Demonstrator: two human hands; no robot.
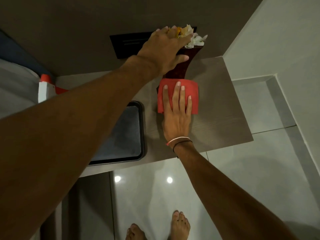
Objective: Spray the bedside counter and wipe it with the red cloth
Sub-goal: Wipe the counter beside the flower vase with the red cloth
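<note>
The folded red cloth (194, 94) lies flat on the grey wood-grain bedside counter (223, 118), pressed down by my right hand (177, 116) with fingers spread over it. My left hand (164, 47) reaches across and grips the top of a dark brown wooden vase (180, 71) holding white and yellow flowers (192, 37). The cloth sits right at the vase's foot and covers part of it. A white and red spray bottle (45, 89) stands at the counter's far left, partly hidden behind my left forearm.
A black rectangular tray (124, 135) lies on the counter's left half, partly under my left arm. A black wall panel (126, 44) is behind the vase. Pale walls close the right corner. Glossy floor tiles (155, 196) and my bare feet (180, 226) are below.
</note>
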